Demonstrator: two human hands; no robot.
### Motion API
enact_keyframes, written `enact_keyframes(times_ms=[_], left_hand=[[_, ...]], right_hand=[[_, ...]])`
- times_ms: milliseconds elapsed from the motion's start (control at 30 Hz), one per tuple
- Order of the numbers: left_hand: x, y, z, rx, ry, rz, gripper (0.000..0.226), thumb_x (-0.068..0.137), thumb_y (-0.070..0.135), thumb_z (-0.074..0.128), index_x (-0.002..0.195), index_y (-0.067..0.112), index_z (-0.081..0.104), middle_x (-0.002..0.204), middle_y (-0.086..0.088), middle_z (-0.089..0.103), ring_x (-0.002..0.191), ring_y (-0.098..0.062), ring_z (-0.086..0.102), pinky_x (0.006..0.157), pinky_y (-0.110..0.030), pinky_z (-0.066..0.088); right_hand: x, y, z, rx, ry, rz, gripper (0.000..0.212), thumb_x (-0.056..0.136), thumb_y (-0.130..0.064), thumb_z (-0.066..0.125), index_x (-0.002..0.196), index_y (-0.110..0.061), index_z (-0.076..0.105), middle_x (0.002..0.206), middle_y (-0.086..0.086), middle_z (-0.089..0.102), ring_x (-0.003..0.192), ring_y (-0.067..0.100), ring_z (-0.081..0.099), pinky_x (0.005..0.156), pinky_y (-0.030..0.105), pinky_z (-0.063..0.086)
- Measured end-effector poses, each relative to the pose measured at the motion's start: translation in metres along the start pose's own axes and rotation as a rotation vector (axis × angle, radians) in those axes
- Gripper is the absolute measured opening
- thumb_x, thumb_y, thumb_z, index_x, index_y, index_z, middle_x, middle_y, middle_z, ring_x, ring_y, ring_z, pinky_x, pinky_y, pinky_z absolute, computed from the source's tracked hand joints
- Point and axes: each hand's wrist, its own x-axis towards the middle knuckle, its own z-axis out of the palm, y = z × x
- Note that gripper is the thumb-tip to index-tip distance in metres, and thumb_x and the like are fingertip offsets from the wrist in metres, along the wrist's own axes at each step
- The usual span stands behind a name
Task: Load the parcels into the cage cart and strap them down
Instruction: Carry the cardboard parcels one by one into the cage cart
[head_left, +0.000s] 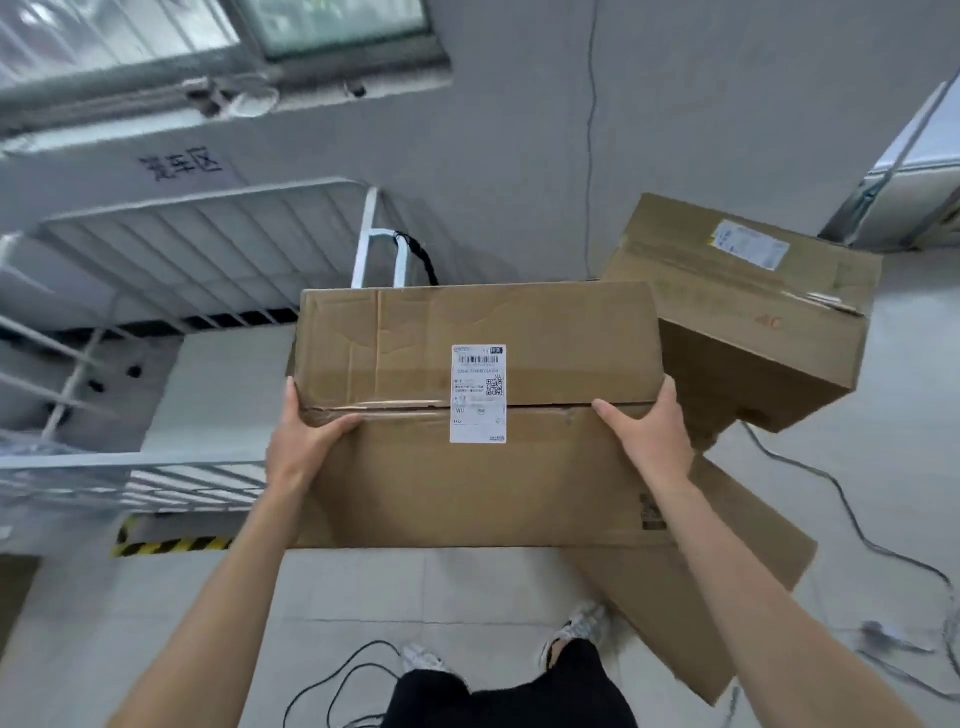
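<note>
A large brown cardboard parcel (545, 483) with a white shipping label on top is held off the floor in front of me. My left hand (304, 441) grips its left side and my right hand (652, 439) grips its right side, thumbs on the taped seam. The white wire cage cart (171, 249) stands to the left, its inside visible and its near rail low at the left edge. A black strap (421, 260) hangs on the cart's corner post. A second parcel (748, 312) lies tilted at the right, on a third one (727, 597) resting on the floor.
Black and grey cables (852, 514) trail over the tiled floor at right and by my feet. A yellow-black hazard stripe (166, 545) marks the floor under the cart. A white cabinet (914, 171) stands at the far right against the wall.
</note>
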Motion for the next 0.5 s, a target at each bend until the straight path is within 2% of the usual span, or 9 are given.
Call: enact_keyframes(times_ms=[167,333,500], left_hand=[[-0.001,-0.092,-0.117,-0.021,0.149,-0.118,0.128,0.052,0.076,0.075,0.158,0.035,0.016,0.154,-0.003,0.047,0.138,-0.029,0.046,0.111,-0.048,0.041],[0.004,-0.179,-0.196,-0.088,0.140,-0.164,0.122,0.054,0.067,0.081,0.156,0.029,0.025,0.150,-0.004,0.050,0.135,-0.027,0.049,0.112,-0.050,0.040],[0.024,-0.237,-0.245,-0.071,0.133,-0.194,0.118,0.065,0.051,0.088,0.158,0.027,0.020,0.150,-0.003,0.050,0.135,-0.027,0.050,0.111,-0.043,0.040]], right_hand=[[-0.052,-0.080,0.105,-0.080,-0.126,-0.091,0.116,0.068,-0.081,0.067,0.156,-0.027,0.015,0.153,0.004,0.042,0.134,0.031,0.048,0.096,0.048,0.046],[-0.106,-0.127,0.196,-0.104,-0.211,-0.121,0.103,0.066,-0.075,0.073,0.145,-0.024,0.029,0.142,0.007,0.053,0.127,0.033,0.054,0.097,0.049,0.047],[-0.148,-0.155,0.259,-0.166,-0.222,-0.112,0.103,0.067,-0.075,0.072,0.146,-0.023,0.029,0.144,0.007,0.053,0.128,0.033,0.054,0.096,0.047,0.046]])
